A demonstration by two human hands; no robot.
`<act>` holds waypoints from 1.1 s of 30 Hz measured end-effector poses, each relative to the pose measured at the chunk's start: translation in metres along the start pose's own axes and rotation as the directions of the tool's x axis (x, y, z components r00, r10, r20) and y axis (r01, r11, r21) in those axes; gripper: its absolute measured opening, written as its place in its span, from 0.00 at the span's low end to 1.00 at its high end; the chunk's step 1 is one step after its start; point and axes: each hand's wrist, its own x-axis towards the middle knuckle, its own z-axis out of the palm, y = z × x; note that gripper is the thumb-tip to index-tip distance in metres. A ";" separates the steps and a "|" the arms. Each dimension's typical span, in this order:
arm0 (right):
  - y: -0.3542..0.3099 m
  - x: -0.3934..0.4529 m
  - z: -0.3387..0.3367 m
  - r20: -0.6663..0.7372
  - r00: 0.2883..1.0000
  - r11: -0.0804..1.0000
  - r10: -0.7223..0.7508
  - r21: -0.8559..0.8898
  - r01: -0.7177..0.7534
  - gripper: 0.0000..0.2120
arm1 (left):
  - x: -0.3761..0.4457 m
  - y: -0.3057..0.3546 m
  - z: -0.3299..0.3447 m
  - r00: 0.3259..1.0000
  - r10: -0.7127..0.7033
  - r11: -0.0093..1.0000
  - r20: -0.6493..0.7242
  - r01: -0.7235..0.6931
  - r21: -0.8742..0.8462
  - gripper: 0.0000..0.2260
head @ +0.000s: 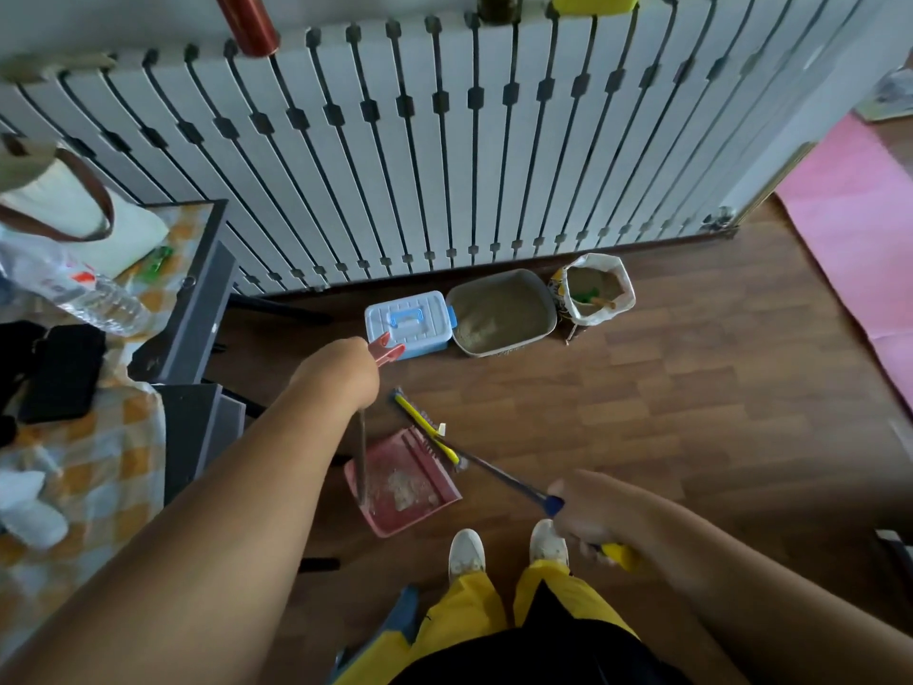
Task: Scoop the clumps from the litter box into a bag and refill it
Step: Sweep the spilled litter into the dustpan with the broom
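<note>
Against the foot of the white slatted radiator [395,155], on the brown wood-plank floor [667,388], sits the litter box [501,313]: a shallow grey tray with rounded corners, filled with fine sandy litter that looks loose and grainy. I judge it heavy for its size and stiff-walled, best taken by the rim at both short ends and kept level so nothing spills. Just to its right stands an open bag [598,289], soft-sided with its mouth rolled down, holding more sandy litter with a green scoop [588,294] lying in it; the bag will likely slump if lifted by one edge. Just to the left of the tray is a white plastic case [409,321] with a blue handle.

Nearer the person, a red plastic dustpan [402,482] rests on the floor with pale clumps and dust in its pan. Its long upright handle is gripped by the left hand [341,373], fingers curled round the top. The right hand [593,511] holds the dark shaft of a small broom [435,427] with a yellow head, fingers wrapped round the handle end. Both tools look light and rigid.

Further left stands a bench [74,462] with a checked cloth, a clear bottle [94,294] and a tote bag [64,200]; a pink mat [859,229] lies to the right
</note>
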 end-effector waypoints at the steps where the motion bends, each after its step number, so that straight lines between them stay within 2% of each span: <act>1: 0.006 -0.007 -0.006 -0.014 1.000 1.000 0.009 -0.002 -0.009 0.04 | 0.000 0.002 -0.003 1.000 -0.001 1.000 -0.008 0.001 -0.002 0.15; 5: 0.024 -0.024 -0.023 -0.132 0.990 0.992 0.041 -0.114 -0.056 0.08 | -0.002 0.017 -0.008 1.000 0.018 1.000 0.000 -0.018 -0.003 0.20; 7: 0.032 -0.024 -0.032 -0.138 0.989 0.995 0.056 -0.073 -0.066 0.06 | -0.002 0.026 -0.005 1.000 0.019 1.000 0.008 -0.019 -0.014 0.20; 10: 0.046 -0.018 -0.050 -0.092 0.991 0.972 0.100 0.219 -0.078 0.05 | -0.004 0.037 0.001 1.000 -0.008 0.999 0.017 0.008 -0.039 0.21; 12: 0.058 -0.014 -0.057 -0.024 0.990 0.885 0.139 0.451 -0.113 0.02 | -0.004 0.039 0.004 1.000 -0.027 0.998 0.001 0.027 -0.060 0.20; 17: 0.079 0.005 -0.069 0.074 0.983 0.768 0.166 0.616 -0.176 0.04 | -0.003 0.036 0.005 0.995 -0.063 0.994 -0.071 0.057 -0.092 0.16; 19: 0.077 0.009 -0.079 0.095 0.980 0.757 0.177 0.623 -0.197 0.03 | -0.002 0.033 0.006 0.990 -0.090 0.991 -0.109 0.078 -0.106 0.15; 24: 0.059 0.022 -0.115 0.149 0.965 0.788 0.214 0.558 -0.261 0.11 | 0.003 0.030 0.010 0.971 -0.151 0.981 -0.186 0.124 -0.150 0.15; 29: 0.038 0.040 -0.144 0.170 0.973 0.839 0.157 0.498 -0.222 0.05 | 0.005 0.031 0.010 0.979 -0.188 0.973 -0.075 0.175 -0.152 0.14; 33: 0.018 0.043 -0.158 0.156 0.974 0.895 0.163 0.392 -0.212 0.05 | 0.011 0.027 0.012 0.969 -0.205 0.960 -0.135 0.172 -0.219 0.09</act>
